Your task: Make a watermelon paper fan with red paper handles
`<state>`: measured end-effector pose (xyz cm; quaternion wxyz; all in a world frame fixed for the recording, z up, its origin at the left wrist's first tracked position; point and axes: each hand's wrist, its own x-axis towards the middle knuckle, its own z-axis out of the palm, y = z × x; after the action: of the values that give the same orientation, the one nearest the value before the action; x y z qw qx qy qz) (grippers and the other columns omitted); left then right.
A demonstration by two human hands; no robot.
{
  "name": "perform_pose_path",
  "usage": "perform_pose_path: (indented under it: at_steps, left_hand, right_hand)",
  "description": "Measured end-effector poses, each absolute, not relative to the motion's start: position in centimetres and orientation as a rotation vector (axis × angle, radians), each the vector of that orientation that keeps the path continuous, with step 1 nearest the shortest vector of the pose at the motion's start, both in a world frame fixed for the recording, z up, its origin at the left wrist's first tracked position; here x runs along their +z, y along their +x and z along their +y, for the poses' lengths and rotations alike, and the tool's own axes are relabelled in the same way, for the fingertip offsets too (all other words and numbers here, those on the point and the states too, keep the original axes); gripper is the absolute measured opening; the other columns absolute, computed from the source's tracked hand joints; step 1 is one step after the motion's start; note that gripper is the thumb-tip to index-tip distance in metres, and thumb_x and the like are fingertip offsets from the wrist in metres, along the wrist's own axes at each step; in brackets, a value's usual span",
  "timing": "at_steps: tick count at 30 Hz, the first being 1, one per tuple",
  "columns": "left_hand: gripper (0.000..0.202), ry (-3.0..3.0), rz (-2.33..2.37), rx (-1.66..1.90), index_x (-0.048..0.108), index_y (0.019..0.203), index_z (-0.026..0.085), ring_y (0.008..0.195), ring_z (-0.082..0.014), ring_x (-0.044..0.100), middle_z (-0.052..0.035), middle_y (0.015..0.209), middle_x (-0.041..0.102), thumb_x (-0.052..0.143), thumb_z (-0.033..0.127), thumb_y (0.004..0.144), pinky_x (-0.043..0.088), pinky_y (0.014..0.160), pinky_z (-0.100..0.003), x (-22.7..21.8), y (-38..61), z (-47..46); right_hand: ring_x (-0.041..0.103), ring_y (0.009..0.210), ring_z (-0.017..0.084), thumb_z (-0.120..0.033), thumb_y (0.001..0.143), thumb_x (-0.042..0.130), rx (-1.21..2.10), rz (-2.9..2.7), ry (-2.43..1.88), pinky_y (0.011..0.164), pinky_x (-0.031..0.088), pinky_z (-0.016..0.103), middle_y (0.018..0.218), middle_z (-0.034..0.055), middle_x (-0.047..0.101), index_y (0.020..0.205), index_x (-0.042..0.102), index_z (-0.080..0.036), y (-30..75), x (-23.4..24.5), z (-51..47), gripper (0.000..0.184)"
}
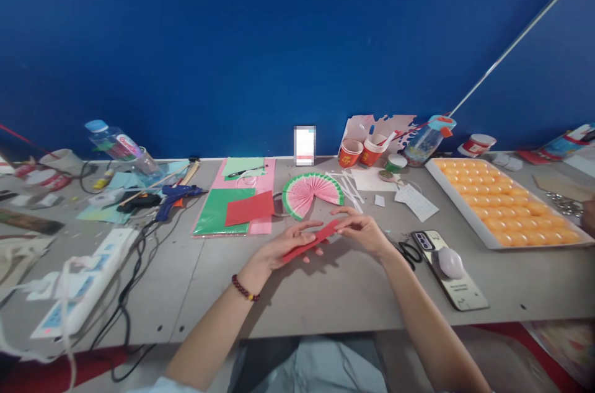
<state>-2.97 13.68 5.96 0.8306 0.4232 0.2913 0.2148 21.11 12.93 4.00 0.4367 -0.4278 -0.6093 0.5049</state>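
A narrow strip of red paper (310, 243) is held slanting above the table, lower at its left end. My left hand (290, 244) has its thumb on top of the strip and fingers beneath. At the upper right end, my right hand (360, 230) pinches the strip between thumb and fingers. Just beyond my hands lies a pleated paper fan (302, 191) coloured like watermelon, pink with a green rim. To its left, a flat red paper sheet (251, 208) rests across green paper (223, 213) and pink paper (267, 177).
Left are a blue glue gun (174, 198), a power strip (93, 284) with cables, and a tilted bottle (121, 146). Right are black scissors (409, 253), a phone (460, 287) and a tray of orange balls (432, 165). Paper cups (351, 154) stand at the back. Another person's hand (589, 216) shows far right.
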Motion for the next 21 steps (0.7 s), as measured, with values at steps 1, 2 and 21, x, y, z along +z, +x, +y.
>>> perform_pose_path:
  at_steps: [1, 2, 21]
  left_hand:
    - [0.055, 0.906, 0.615, 0.448, 0.046, 0.132, 0.019, 0.079, -0.015, 0.068, -0.0156, 0.113, 0.066, 0.065, 0.031, 0.082, 0.047, 0.052, -0.017, 5.9, -3.0, 13.8]
    - [0.057, 0.915, 0.611, 0.438, 0.046, 0.132, 0.019, 0.076, -0.0143, 0.068, -0.0155, 0.113, 0.066, 0.067, 0.03, 0.08, 0.047, 0.05, -0.016, 5.8, -3.0, 13.9]
    - [0.053, 1.061, 0.716, 0.41, 0.06, 0.119, 0.013, 0.082, -0.0235, 0.07, -0.0181, 0.107, 0.069, 0.069, 0.042, 0.076, 0.051, 0.066, -0.029, 6.1, -2.9, 13.8]
  right_hand:
    - [0.058, 0.102, 0.022, -0.035, 0.073, 0.073, 1.253, -1.514, -1.07, 0.079, 0.05, 0.033, 0.115, 0.0099, 0.059, 0.08, 0.075, -0.022, 21.2, 3.9, 13.0, 0.016]
    - [0.059, 0.1, 0.022, -0.036, 0.073, 0.073, 1.252, -1.511, -1.077, 0.078, 0.05, 0.033, 0.116, 0.0101, 0.059, 0.08, 0.075, -0.021, 21.3, 3.9, 13.0, 0.016]
    - [0.064, 0.07, 0.014, -0.037, 0.066, 0.078, 1.507, -1.162, -1.162, 0.071, 0.051, 0.029, 0.083, 0.0051, 0.072, 0.077, 0.071, -0.016, 20.4, 3.3, 13.0, 0.025]
